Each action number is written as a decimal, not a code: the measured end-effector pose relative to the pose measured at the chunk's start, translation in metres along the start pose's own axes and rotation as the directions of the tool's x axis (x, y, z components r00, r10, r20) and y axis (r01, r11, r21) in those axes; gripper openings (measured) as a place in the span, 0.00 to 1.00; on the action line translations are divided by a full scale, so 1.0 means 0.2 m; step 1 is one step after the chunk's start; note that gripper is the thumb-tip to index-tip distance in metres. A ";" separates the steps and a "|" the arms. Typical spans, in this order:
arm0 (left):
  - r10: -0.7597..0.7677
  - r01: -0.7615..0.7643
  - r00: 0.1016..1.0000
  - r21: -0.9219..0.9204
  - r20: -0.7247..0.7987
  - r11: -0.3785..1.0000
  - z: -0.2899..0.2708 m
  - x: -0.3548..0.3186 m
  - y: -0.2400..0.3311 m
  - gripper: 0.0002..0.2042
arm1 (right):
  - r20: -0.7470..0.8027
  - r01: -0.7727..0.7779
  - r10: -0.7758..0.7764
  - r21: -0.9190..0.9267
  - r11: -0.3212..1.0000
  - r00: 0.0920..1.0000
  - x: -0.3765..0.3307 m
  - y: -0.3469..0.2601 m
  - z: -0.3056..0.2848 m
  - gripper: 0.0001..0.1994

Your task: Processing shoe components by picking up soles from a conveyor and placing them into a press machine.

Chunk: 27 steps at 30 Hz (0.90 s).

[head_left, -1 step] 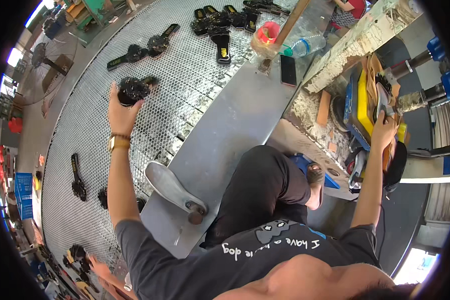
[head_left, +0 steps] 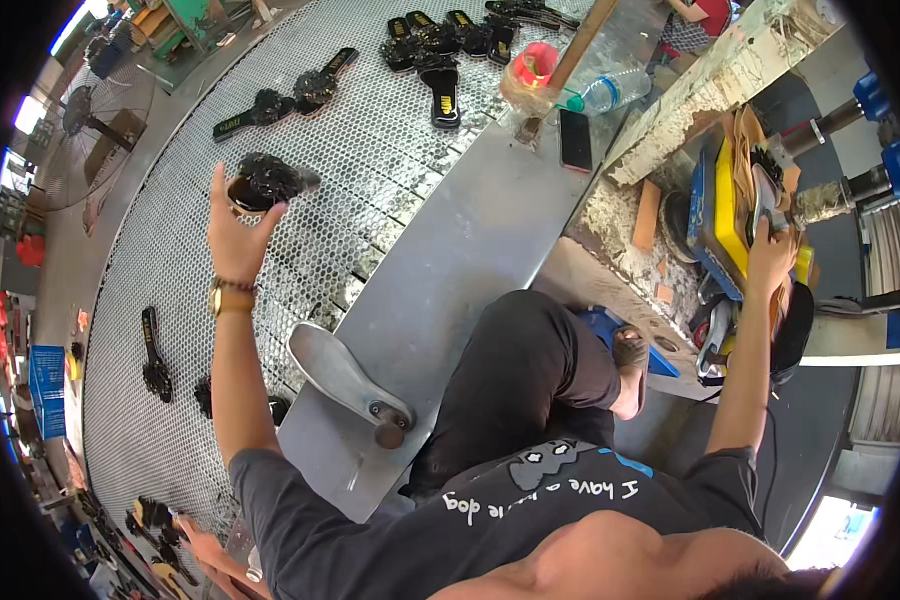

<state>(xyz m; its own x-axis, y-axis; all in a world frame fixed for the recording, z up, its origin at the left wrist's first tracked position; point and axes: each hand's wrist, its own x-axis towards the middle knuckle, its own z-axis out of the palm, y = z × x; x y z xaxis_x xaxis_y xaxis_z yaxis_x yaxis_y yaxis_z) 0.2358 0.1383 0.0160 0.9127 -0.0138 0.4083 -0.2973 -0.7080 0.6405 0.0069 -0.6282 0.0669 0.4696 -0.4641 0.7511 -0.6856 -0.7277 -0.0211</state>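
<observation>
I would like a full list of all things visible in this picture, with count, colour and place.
perforated conveyor: one, silver, curved, left half
sandals: several, black, spread on conveyor
metal shoe last: one, grey, near lap
phone: one, black, on steel ledge
water bottle: one, clear, top
cup: one, red, top
standing fan: one, dark, far left
left hand: touching a black sandal
right hand: on a sandal at the machine

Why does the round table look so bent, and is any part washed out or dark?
Head view: the fisheye lens curves the perforated metal table and blackens the picture's rim; daylight blows out the upper left by the standing fan and the lower right corner; the left hand and right hand are evenly lit and fairly sharp.
</observation>
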 end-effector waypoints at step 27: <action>-0.388 0.666 0.618 -0.718 0.684 -0.204 0.38 -1.12 0.96 0.23 | 0.589 -0.800 -0.553 0.520 -0.298 0.589 -1.43 -1.11 -1.01 0.11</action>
<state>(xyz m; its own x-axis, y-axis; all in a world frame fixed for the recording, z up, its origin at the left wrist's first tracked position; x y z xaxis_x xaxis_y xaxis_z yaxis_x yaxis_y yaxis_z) -0.0055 -0.0490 -0.0017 0.8712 -0.2166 -0.4406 0.4672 0.6416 0.6083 -0.0884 -0.2322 -0.0108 0.9835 -0.1686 0.0654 0.1182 0.3258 -0.9380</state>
